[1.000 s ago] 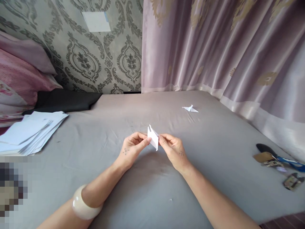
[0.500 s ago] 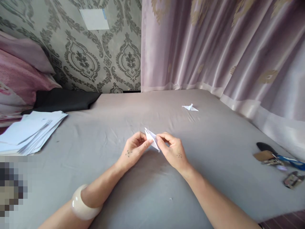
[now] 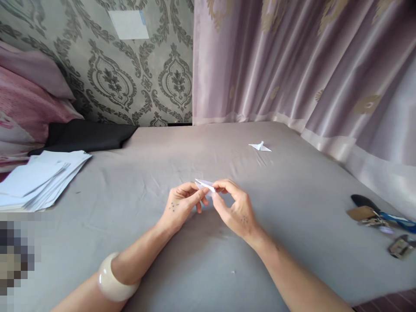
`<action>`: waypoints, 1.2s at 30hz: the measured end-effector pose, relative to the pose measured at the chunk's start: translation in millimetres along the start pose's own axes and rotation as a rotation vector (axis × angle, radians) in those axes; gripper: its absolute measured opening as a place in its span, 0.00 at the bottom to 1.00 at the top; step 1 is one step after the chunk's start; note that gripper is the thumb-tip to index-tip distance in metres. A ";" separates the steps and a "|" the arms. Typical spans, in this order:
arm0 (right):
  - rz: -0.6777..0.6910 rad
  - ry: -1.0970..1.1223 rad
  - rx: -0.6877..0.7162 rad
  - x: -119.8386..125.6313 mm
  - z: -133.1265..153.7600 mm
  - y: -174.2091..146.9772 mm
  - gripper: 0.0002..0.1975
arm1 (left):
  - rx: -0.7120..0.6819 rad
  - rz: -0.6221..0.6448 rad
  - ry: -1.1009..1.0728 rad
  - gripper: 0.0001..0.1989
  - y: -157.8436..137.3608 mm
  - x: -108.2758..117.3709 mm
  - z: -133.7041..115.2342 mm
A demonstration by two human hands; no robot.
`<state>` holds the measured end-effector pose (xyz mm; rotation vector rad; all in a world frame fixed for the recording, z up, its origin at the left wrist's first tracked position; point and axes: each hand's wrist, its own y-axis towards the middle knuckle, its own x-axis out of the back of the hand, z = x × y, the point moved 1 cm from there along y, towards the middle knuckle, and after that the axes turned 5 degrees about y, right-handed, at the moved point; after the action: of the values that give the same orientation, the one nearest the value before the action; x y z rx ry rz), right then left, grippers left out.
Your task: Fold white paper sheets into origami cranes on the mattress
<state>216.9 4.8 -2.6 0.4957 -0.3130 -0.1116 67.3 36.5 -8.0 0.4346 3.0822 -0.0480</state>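
Note:
Between my two hands, above the middle of the grey sheet point(image 3: 201, 251), is a small folded white paper point(image 3: 206, 185) with pointed ends. My left hand point(image 3: 183, 200) pinches its left side between thumb and fingers. At its right end, the thumb and forefinger of my right hand point(image 3: 234, 206) close on the paper's edge. Fingertips cover part of the folds. Farther off to the right, a folded paper bird point(image 3: 260, 147) with spread wings rests on the sheet.
A stack of white papers point(image 3: 42, 180) lies at the left, beside a black cloth point(image 3: 91, 135). Keys point(image 3: 373, 220) with a blue strap lie at the right, near a small metallic object point(image 3: 401, 247). Purple curtains point(image 3: 260, 60) hang behind, next to a patterned wall.
The folded paper has turned from a steep slant to a flatter one. My fingers have shifted on it, and the left hand's lower fingers now show beneath.

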 end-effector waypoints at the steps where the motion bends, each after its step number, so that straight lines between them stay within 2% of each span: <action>1: -0.013 -0.006 -0.006 -0.3 0.5 0.1 0.04 | 0.001 -0.003 -0.003 0.09 -0.7 -0.5 -0.1; 6: -0.082 0.005 -0.051 -3.0 -1.7 0.3 0.07 | 0.000 -0.019 -0.016 0.09 -1.3 -0.6 3.4; 10: -0.110 0.007 -0.063 -3.6 -2.7 -1.6 0.06 | -0.032 -0.020 -0.050 0.09 0.0 0.1 6.5; 15: -0.133 0.066 -0.162 -3.3 -0.5 -2.1 0.06 | -0.038 -0.041 -0.038 0.06 -0.6 -0.4 4.0; 20: -0.098 0.248 -0.329 -2.8 -3.6 0.1 0.08 | -0.064 -0.029 -0.066 0.05 -1.0 -1.3 2.6; 29: -0.052 0.622 -0.477 -3.1 -6.9 1.8 0.06 | -0.036 -0.003 -0.198 0.01 1.8 0.3 10.7; 36: -0.049 0.709 -0.558 -4.8 -8.3 2.3 0.09 | -0.022 0.000 -0.223 0.04 0.9 -2.5 7.9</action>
<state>215.1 11.4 -9.6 -0.0316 0.4216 -0.0603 70.2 36.4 -15.8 0.3992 2.8614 -0.0583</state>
